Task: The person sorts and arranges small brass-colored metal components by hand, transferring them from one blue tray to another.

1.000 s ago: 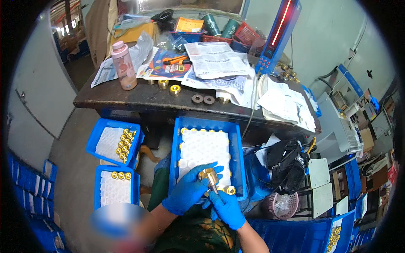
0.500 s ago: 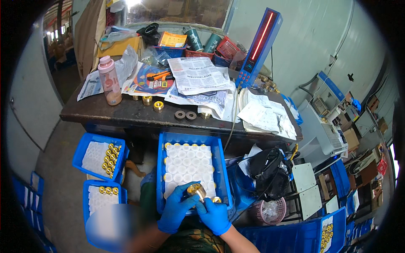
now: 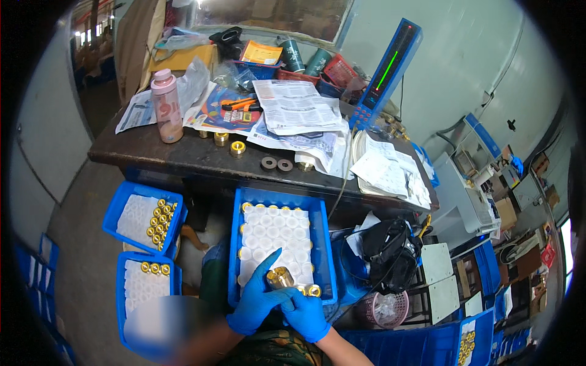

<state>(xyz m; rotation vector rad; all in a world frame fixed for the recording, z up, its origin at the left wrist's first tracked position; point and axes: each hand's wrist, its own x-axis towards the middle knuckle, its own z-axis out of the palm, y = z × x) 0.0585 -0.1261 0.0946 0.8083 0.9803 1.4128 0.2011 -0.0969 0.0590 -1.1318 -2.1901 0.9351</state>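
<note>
Over the near end of the blue bin [image 3: 328, 256], the left hand [image 3: 256, 307] has a brass fitting [image 3: 280, 278] in its grip; beside it, the right hand's [image 3: 306, 316] grip is too hidden to tell.

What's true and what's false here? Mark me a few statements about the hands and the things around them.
1. The left hand and right hand both wear blue gloves. True.
2. The left index finger is curled tight. False: it is stretched out straight.
3. A brass fitting is held in the left hand. True.
4. The tall blue display column shows a long red line. False: the long line is green.
5. The pink bottle lies on its side. False: it stands upright on the desk.
6. Two dark rings lie side by side on the desk. True.
</note>
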